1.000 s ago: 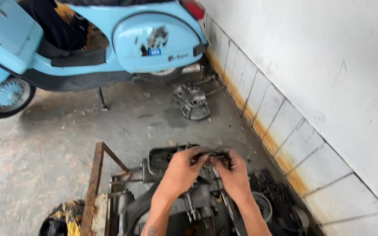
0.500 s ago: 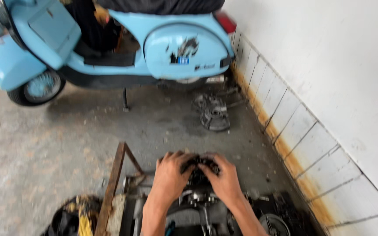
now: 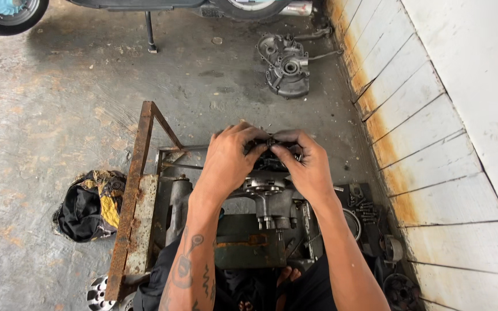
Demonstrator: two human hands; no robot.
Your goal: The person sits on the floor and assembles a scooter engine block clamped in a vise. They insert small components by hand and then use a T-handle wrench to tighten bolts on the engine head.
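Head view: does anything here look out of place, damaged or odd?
A few things. A bare engine casing lies loose on the concrete floor by the wall, away from the stand. The angle-iron frame is heavily rusted, and rust stains streak the base of the white wall. A crumpled black-and-yellow rag lies beside the frame.

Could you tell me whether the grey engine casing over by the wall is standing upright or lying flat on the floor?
Lying flat. The engine casing rests on the concrete floor with its round openings facing up toward the camera.
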